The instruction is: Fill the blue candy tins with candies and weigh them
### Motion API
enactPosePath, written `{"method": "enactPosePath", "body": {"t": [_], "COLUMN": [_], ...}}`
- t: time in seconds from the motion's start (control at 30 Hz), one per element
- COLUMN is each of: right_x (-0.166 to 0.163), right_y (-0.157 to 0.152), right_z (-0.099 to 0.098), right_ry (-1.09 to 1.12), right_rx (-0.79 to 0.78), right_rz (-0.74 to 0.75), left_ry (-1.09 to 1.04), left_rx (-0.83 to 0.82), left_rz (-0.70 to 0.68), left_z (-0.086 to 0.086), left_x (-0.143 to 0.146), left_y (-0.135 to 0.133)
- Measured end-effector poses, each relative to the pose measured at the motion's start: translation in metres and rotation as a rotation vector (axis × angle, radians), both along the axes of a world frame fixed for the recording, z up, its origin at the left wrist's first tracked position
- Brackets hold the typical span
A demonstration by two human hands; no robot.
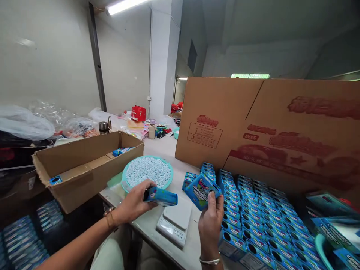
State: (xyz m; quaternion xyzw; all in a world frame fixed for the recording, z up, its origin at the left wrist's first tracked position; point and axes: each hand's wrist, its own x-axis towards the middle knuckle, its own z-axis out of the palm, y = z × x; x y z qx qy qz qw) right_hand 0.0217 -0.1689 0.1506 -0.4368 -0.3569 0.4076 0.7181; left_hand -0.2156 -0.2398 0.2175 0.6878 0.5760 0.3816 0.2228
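Observation:
My left hand (137,202) grips a small blue printed box (164,197) by one end, holding it above the white scale (174,221). A second blue box (203,191), its printed front tilted towards me, is pinched between the thumb and fingers of my right hand (211,219). Just beyond my left hand stands a turquoise basin (171,176) full of small pale beads (149,170). Close rows of matching blue boxes (253,221) with dark round openings stand to the right of my right hand.
An open cardboard box (92,180) holding a few blue boxes stands at the left. Behind the rows rises a large printed carton (253,120). More blue boxes (22,240) lie low at the left. A turquoise container (320,243) is at the right edge.

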Motion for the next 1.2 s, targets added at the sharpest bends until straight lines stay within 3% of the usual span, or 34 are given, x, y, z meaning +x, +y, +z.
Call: {"method": "enactPosePath", "body": {"t": [0.13, 0.37, 0.53, 0.73, 0.83, 0.93, 1.1, 1.2], "right_x": [0.01, 0.0, -0.005, -0.015, -0.021, -0.03, -0.034, -0.023], "right_y": [-0.007, -0.027, -0.035, -0.03, -0.025, -0.023, -0.018, -0.013], "right_z": [-0.006, -0.005, -0.017, -0.033, -0.028, -0.025, -0.033, -0.039], "right_ry": [-0.123, -0.255, -0.102, 0.326, 0.441, 0.449, 0.476, 0.418], "right_rx": [0.023, 0.133, 0.112, -0.191, -0.249, -0.253, -0.288, -0.267], "right_rz": [0.096, 0.23, 0.442, 0.272, 0.548, 0.734, 0.648, 0.486], "left_ry": [0.228, 0.158, -0.163, -0.929, -1.202, -1.224, -0.885, -0.907], "left_rx": [0.147, 0.092, -0.101, -0.253, -0.285, -0.316, -0.177, -0.234], "left_rz": [-0.037, -0.215, -0.271, -0.361, -0.26, -0.091, 0.058, 0.066], "left_z": [0.02, 0.011, -0.009, -0.063, -0.078, -0.085, -0.101, -0.105], "left_x": [0.014, 0.04, 0.045, 0.038, 0.049, 0.069, 0.089, 0.09], "left_y": [-0.008, -0.015, -0.009, 0.017, 0.03, 0.041, 0.062, 0.068]}}
